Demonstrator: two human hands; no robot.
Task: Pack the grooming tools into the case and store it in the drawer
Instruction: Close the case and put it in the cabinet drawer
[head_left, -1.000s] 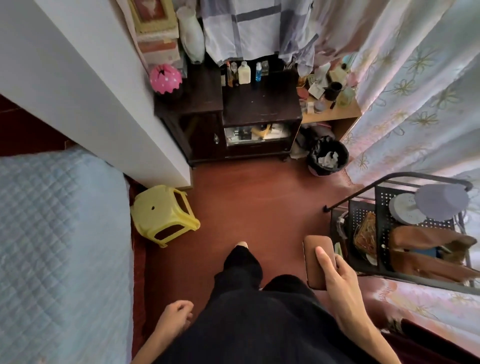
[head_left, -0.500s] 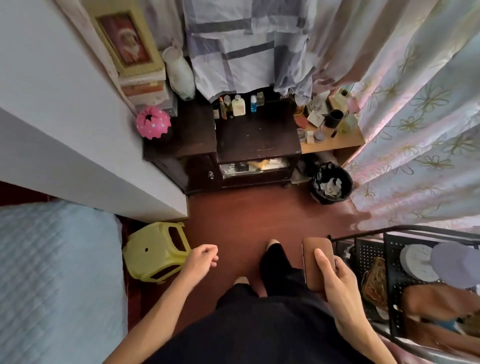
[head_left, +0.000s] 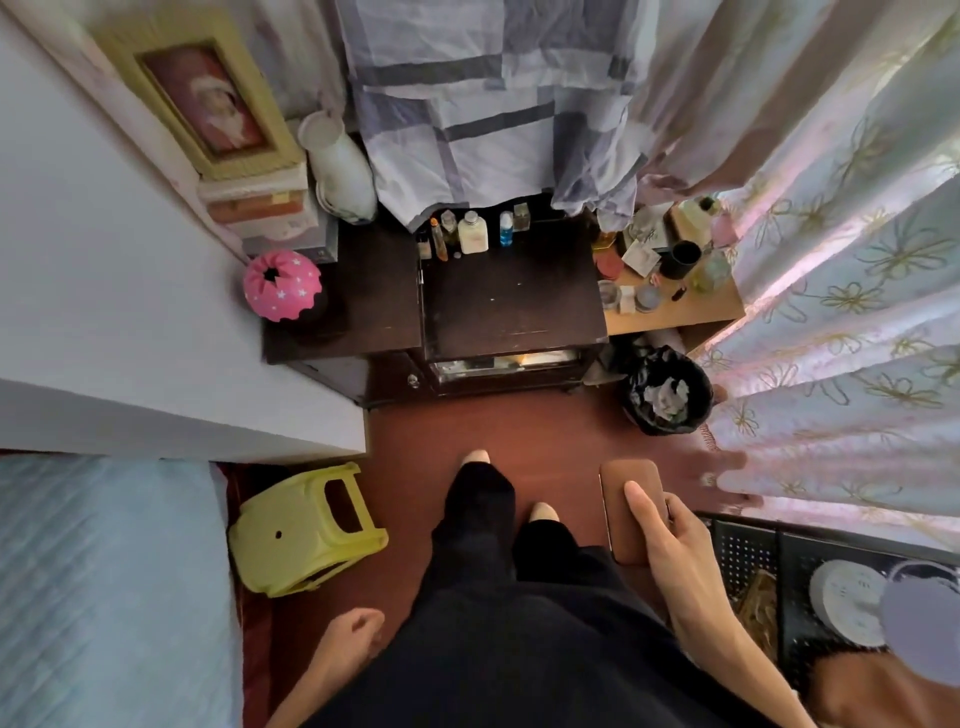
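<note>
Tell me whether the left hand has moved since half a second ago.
Yes. The left hand has dropped back toward the body; it was level with the yellow stool, now it hangs below it.

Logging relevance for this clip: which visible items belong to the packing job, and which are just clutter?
Job:
brown case, held shut in the right hand
open drawer of the dark cabinet
left hand, empty

Clutter:
yellow stool
bin
bottles
pink ornament
</note>
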